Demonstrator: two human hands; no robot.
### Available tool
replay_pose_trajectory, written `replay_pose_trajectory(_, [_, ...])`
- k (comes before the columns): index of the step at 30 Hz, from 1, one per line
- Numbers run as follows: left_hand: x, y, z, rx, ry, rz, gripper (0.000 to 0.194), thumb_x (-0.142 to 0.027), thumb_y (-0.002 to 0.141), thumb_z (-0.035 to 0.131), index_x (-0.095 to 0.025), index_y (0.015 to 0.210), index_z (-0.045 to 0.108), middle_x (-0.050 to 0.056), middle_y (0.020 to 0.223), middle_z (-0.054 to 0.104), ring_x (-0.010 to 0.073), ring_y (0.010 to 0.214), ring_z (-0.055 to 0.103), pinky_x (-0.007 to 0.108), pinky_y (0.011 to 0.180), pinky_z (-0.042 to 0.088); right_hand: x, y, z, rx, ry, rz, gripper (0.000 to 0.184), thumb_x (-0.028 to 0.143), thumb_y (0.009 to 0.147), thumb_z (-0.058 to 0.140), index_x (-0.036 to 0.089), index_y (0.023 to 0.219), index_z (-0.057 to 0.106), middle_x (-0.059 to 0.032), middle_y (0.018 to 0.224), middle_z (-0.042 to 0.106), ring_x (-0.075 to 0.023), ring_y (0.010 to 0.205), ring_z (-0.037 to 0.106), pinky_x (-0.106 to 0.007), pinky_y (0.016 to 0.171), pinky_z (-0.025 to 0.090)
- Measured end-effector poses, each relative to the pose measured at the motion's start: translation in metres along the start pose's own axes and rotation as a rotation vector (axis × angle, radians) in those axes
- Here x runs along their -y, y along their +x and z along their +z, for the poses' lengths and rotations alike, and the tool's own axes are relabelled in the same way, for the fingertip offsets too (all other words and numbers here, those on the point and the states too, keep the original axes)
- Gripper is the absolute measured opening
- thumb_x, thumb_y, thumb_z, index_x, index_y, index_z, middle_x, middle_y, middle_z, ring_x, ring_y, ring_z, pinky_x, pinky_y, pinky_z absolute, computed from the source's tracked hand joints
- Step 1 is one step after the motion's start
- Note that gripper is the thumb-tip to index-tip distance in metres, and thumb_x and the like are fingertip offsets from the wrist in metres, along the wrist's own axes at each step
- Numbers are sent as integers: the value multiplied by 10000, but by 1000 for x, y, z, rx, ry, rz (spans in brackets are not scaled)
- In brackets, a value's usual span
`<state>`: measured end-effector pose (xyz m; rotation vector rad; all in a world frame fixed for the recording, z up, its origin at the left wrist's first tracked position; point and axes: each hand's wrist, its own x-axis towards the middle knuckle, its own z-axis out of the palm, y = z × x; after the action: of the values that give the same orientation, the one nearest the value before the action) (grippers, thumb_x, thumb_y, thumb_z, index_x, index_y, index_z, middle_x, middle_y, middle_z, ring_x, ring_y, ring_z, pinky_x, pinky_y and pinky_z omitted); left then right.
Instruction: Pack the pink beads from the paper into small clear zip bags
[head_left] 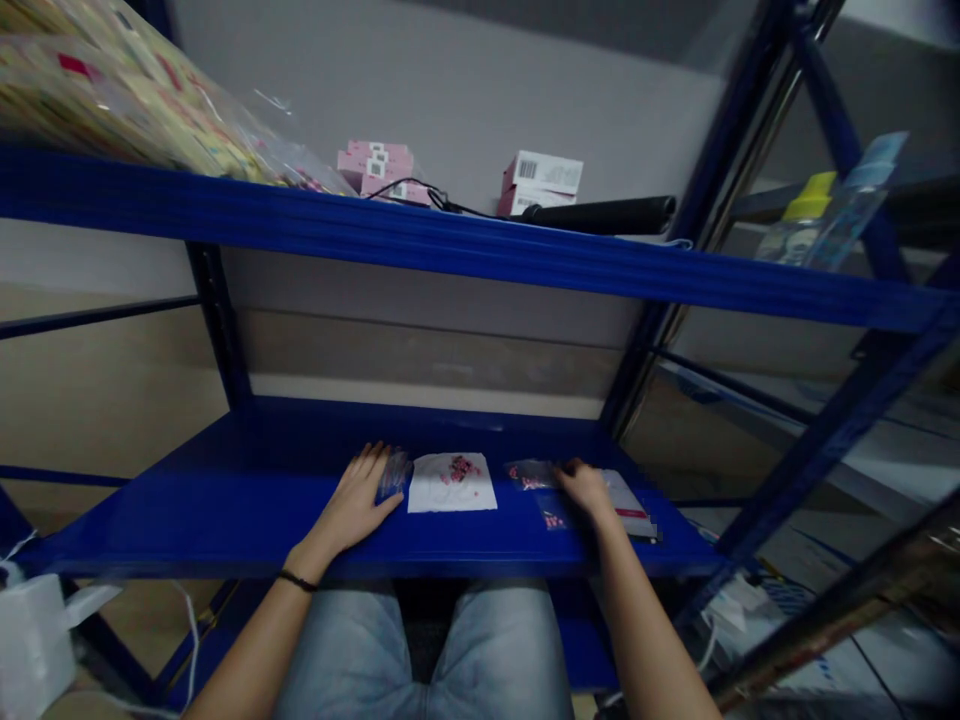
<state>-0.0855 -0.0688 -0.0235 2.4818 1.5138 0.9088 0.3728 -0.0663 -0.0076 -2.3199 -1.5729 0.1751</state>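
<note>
My left hand [362,498] lies flat on the blue shelf, fingers stretched out, beside several empty-looking clear plastic bags [394,474]. In the middle is a creased white sheet of paper [435,497] bearing a loose pile of small pink and dark pieces [459,468]. My right hand [585,487] has its fingers curled on the right end of a small clear bag [534,475] holding some pink pieces; its fingertips are partly hidden. Just below lies a second clear bag [555,513] with pink pieces. Right of that hand is a flat pale packet with a red stripe [628,507].
Above the work surface runs a blue upper shelf beam [450,240]. It carries pink boxes [382,170], white-and-pink boxes [544,178], a black tube [607,215] and large filled plastic bags [135,100]. Bottles [806,215] stand at right. A white device [34,635] is lower left.
</note>
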Motion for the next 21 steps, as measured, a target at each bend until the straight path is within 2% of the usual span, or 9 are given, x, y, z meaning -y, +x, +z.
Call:
replay_pose_trajectory(3, [-37, -14, 3, -82, -206, -16, 574, -424, 923, 507, -230, 1453, 403, 103, 1530, 399, 290, 1427, 335, 461, 1176, 280, -3, -4, 3, 54, -17, -33, 340, 382, 892, 548, 139, 1105, 654, -151, 1022, 705, -265, 952, 660, -294, 723, 425])
replay_pose_trajectory(7, [-77, -44, 15, -127, -404, -65, 394, -367, 926, 527, -263, 1304, 566, 79, 1414, 532, 265, 1310, 499, 429, 1112, 391, 7, -9, 5, -121, -62, -39, 363, 314, 913, 515, 127, 1213, 598, -172, 1122, 665, -251, 988, 649, -294, 781, 429])
replay_pose_trajectory(9, [-90, -59, 25, -151, -461, -118, 323, -367, 934, 519, -248, 1216, 623, 91, 1308, 604, 261, 1217, 574, 422, 1052, 453, 10, -12, 6, -190, -96, -73, 322, 313, 933, 474, 139, 1147, 640, -166, 1114, 663, -237, 977, 652, -290, 805, 429])
replay_pose_trajectory(12, [-107, -77, 41, -142, -547, -147, 270, -377, 946, 504, -224, 1091, 673, 97, 1132, 673, 244, 1041, 650, 385, 935, 525, 12, -13, 8, -105, -126, -81, 316, 361, 925, 482, 154, 1026, 697, -165, 1070, 683, -245, 968, 660, -301, 809, 439])
replay_pose_trajectory(15, [-124, -84, 51, -111, -614, -122, 237, -358, 946, 514, -224, 1025, 693, 86, 1048, 687, 222, 953, 657, 344, 883, 531, 13, -9, 9, -21, -45, -7, 331, 388, 867, 560, 144, 1039, 701, -195, 1091, 687, -294, 1001, 652, -347, 811, 444])
replay_pose_trajectory(17, [-133, -86, 51, -101, -649, -120, 219, -329, 947, 512, -224, 999, 697, 77, 1022, 688, 207, 908, 655, 316, 847, 531, 12, -5, 6, 10, 43, 32, 305, 345, 823, 604, 138, 1023, 706, -194, 1060, 701, -303, 981, 655, -348, 788, 444])
replay_pose_trajectory(21, [-141, -84, 44, -100, -692, -126, 202, -278, 938, 511, -214, 976, 699, 69, 988, 687, 193, 853, 650, 286, 789, 524, 9, -1, -6, 59, 174, 16, 194, 231, 760, 616, 142, 895, 723, -127, 897, 730, -241, 839, 665, -277, 680, 429])
